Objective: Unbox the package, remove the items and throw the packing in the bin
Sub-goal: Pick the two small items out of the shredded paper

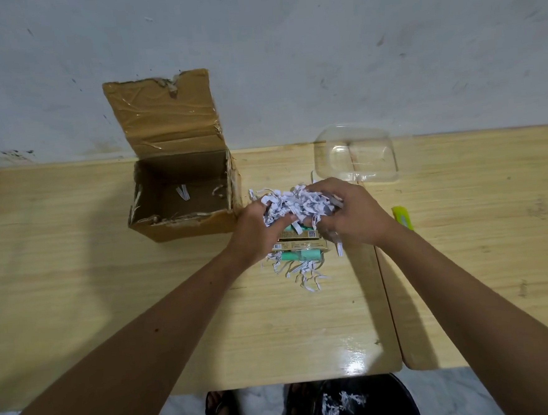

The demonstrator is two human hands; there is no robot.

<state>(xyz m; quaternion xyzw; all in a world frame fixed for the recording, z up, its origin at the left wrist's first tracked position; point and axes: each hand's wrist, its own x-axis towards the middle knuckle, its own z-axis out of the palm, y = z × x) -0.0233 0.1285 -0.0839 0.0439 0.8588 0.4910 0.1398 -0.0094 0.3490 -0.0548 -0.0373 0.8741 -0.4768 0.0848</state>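
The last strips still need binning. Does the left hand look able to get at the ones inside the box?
Probably yes: the cardboard box stands open beside the left hand, nothing between them, but that hand is full of shredded paper.

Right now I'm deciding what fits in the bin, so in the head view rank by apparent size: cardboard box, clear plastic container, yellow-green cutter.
1. cardboard box
2. clear plastic container, farther back, so possibly undersized
3. yellow-green cutter, partly hidden by the right hand
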